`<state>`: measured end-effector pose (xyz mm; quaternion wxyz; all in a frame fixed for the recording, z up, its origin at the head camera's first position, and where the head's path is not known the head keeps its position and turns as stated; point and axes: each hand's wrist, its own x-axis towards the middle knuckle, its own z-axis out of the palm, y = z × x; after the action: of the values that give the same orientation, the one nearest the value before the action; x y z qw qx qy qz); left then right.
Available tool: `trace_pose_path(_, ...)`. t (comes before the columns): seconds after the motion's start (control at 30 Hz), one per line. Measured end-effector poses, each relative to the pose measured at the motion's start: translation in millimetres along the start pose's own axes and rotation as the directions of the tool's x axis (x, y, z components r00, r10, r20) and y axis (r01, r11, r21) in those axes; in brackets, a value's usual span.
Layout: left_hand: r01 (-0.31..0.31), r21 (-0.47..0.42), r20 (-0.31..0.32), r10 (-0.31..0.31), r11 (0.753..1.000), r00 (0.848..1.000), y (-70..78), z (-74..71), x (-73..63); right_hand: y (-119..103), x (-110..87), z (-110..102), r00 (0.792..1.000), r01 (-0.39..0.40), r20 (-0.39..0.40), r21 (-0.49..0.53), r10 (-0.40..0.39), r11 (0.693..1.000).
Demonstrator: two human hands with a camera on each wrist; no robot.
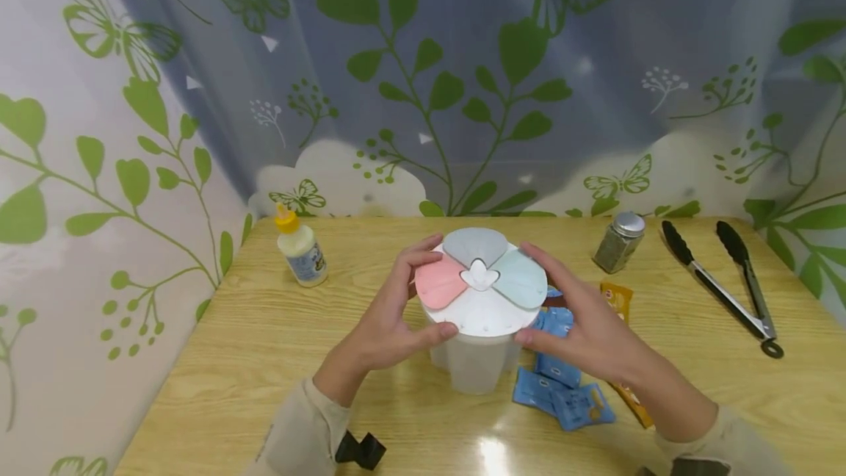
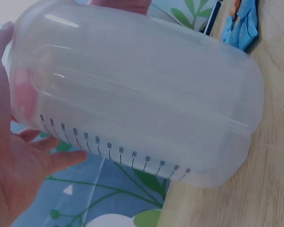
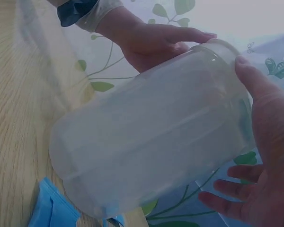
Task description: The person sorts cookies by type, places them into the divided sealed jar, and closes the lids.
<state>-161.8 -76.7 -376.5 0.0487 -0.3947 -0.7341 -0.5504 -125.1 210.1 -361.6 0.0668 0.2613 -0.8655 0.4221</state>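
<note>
A tall translucent plastic container with measuring marks down its side stands on the wooden table in front of me. Its white round lid carries pink, grey and pale teal petal flaps around a small white knob. My left hand grips the lid's left side, thumb on the front rim, fingers around the back. On the other side my right hand holds the lid's edge between its thumb and index finger. In the right wrist view, this hand's lower fingers spread away from the container wall.
Blue packets and orange packets lie right of the container. Behind them stand a spice jar with a metal cap and black-tipped tongs. A yellow-capped bottle stands at the left. A leaf-print curtain hangs behind the table.
</note>
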Motion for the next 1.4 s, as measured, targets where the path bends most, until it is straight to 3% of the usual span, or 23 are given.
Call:
trace_pose_path(0.1, 0.006, -0.014, -0.018, -0.007, 1.0, 1.0, 2.3, 2.7, -0.2, 1.9, 1.3, 3.2, 0.999, 0.036, -0.022, 0.012, -0.035, 0.999)
trace_pose_path(0.23, -0.028, 0.031, -0.016, 0.028, 0.999, 0.999, 4.1, 5.3, 0.5, 2.3, 1.6, 6.0, 0.993, 0.104, -0.061, 0.017, -0.103, 0.994)
trace_pose_path(0.5, -0.091, 0.089, -0.018, 0.093, 0.992, 0.995, 7.1, 1.5, 7.2, 4.4, 8.3, 2.9, 0.987, 0.138, -0.083, 0.019, -0.136, 0.99)
trace_pose_path(0.67, -0.072, 0.068, -0.033, 0.074, 0.995, 0.997, 8.0, 3.5, 9.4, 4.7, 12.6, -0.6, 0.981, 0.166, -0.098, -0.002, -0.165, 0.986)
trace_pose_path(0.83, -0.03, 0.031, -0.086, 0.033, 0.999, 0.996, 9.5, 6.7, 11.4, -4.6, 13.3, 4.1, 0.981, 0.113, -0.157, 0.002, -0.112, 0.994)
trace_pose_path(1.07, -0.028, -0.006, -0.141, 0.027, 1.0, 0.99, 12.6, 9.9, 13.8, -18.6, 20.4, 7.1, 0.969, 0.023, -0.249, 0.055, -0.008, 0.998)
trace_pose_path(1.27, -0.009, -0.031, -0.146, 0.004, 0.999, 0.989, 12.9, 9.5, 11.2, -19.6, 22.3, 6.7, 0.969, -0.035, -0.238, 0.121, 0.063, 0.992)
trace_pose_path(1.4, 0.014, -0.07, -0.135, -0.024, 0.997, 0.99, 12.5, 8.4, 9.7, -16.3, 21.0, 5.7, 0.976, -0.009, -0.214, 0.128, 0.036, 0.992)
